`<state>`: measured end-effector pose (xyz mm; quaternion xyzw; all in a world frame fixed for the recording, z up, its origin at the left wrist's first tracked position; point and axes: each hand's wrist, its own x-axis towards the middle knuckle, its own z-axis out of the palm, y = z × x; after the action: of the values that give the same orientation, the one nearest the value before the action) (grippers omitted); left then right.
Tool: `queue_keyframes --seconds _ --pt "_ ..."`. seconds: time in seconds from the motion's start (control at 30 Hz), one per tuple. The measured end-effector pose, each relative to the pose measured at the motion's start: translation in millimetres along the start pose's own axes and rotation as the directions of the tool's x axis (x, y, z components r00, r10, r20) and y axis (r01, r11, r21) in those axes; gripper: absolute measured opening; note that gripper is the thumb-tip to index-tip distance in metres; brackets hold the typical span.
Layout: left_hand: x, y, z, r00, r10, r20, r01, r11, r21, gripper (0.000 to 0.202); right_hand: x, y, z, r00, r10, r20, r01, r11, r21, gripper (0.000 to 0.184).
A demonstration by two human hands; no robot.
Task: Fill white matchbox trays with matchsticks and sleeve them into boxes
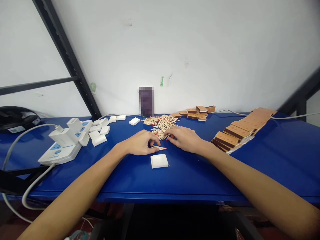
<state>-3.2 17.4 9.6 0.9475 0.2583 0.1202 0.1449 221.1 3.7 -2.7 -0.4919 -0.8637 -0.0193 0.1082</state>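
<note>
Left hand [142, 143] curled nearly closed, the person is pinching a few red-tipped matches [159, 147] between thumb and fingers, while the right hand [186, 138] is reaching the near edge of the match heap [163, 123], thumb and forefinger slightly parted; I can't tell whether it's gripping any. Nearer the person, a white box [159, 160] is lying on the blue table [200, 180], blue surface stretching from it to the front edge. Behind the heap, the wall [212, 50] is limiting reach. White boxes [100, 128] and a power strip [58, 155] are crowding the left; overlapping brown matchboxes [238, 129] are flanking the right forearm.
</note>
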Motion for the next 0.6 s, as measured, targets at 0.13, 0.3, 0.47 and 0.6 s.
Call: queue_keyframes --seconds 0.13,0.3,0.47,0.6 --pt "0.5 -3.5 -1.8 0.999 0.011 0.03 -0.011 1.0 -0.006 0.018 -0.4 -3.0 -1.0 1.0 -0.028 0.002 0.028 1.0 0.001 0.023" --pt "-4.4 -6.4 -9.7 0.996 -0.031 0.088 0.032 0.999 -0.012 0.021 -0.9 -3.0 -2.3 0.999 -0.035 0.02 0.035 0.999 -0.009 0.022" --pt "-6.8 -7.1 -13.0 0.994 -0.017 0.111 0.014 1.0 0.021 0.023 -1.3 -1.0 0.1 0.998 -0.059 0.02 0.058 0.998 0.006 0.023" --pt "-7.0 -6.2 -15.7 0.994 0.015 0.113 -0.022 0.998 0.062 0.023 2.4 2.5 3.6 0.994 -0.104 -0.022 0.105 0.993 0.054 0.021"
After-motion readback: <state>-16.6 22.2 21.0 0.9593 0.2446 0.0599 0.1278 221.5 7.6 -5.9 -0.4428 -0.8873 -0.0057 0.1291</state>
